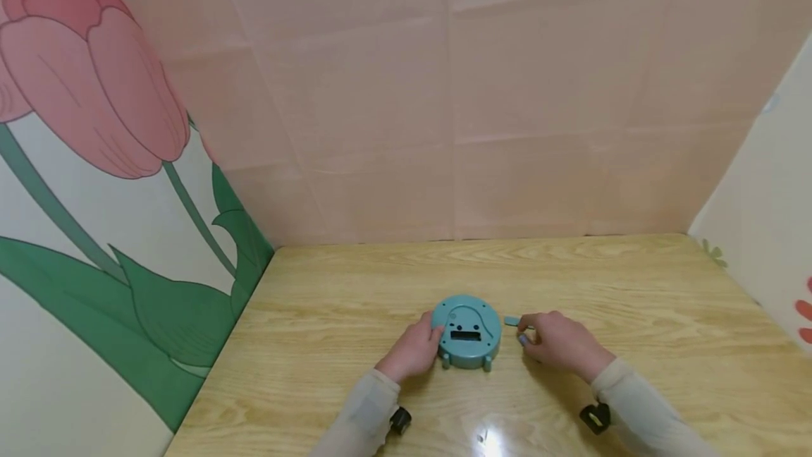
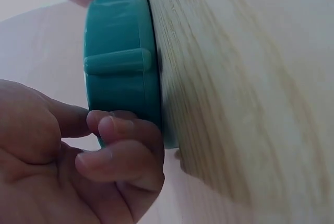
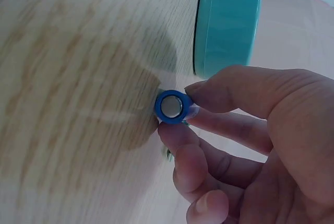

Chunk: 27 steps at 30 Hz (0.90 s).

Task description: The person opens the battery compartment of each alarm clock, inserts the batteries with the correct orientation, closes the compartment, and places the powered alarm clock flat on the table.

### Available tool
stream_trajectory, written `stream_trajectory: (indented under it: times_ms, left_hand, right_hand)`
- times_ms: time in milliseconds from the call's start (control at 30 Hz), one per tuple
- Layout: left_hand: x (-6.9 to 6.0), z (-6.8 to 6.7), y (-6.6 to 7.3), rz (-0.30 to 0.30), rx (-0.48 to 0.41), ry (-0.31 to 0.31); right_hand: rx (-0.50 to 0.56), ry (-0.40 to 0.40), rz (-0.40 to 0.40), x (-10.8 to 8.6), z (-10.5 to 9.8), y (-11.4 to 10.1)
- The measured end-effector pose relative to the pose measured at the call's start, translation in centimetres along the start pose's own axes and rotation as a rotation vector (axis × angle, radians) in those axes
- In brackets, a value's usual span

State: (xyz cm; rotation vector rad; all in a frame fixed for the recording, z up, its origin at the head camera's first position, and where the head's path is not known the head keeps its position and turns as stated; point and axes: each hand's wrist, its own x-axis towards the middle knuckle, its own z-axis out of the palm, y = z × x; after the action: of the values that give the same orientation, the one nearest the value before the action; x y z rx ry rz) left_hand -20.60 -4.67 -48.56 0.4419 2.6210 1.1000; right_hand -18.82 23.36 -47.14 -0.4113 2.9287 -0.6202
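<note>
A round teal clock (image 1: 469, 352) lies on the table with its back up and its two short feet towards me. In its back is an uncovered dark battery slot (image 1: 466, 336). My left hand (image 1: 416, 348) grips the clock's left edge between thumb and fingers. Just right of the clock, my right hand (image 1: 561, 344) pinches a blue battery (image 3: 171, 107) between thumb and fingertips, one metal end facing the right wrist camera. A small teal battery cover (image 1: 511, 321) lies beyond the right fingertips, partly hidden by them.
The wooden table (image 1: 355, 281) runs back to a pink creased sheet (image 1: 507, 104). To the left stands a panel with a printed tulip (image 1: 108, 83), and to the right a white panel (image 1: 770, 231). Dark wrist devices (image 1: 595, 417) sit under both sleeves.
</note>
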Motion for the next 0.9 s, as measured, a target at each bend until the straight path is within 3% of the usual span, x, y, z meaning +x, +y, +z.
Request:
stream_trajectory:
  times_ms: [367,700,900]
  left_hand:
    - [-0.44,0.01,0.09,-0.028,-0.044,0.010]
    - [-0.71,-0.05,-0.22,-0.014,-0.076,0.016]
    - [-0.95,-0.12,-0.44,-0.013,-0.140,-0.010]
  right_hand:
    - [0.032,0.011,-0.017,-0.19,0.16,-0.25]
    - [0.055,0.019,-0.002,-0.39,0.45,-0.69]
    - [0.060,0.038,-0.023,-0.50,0.83,-0.63]
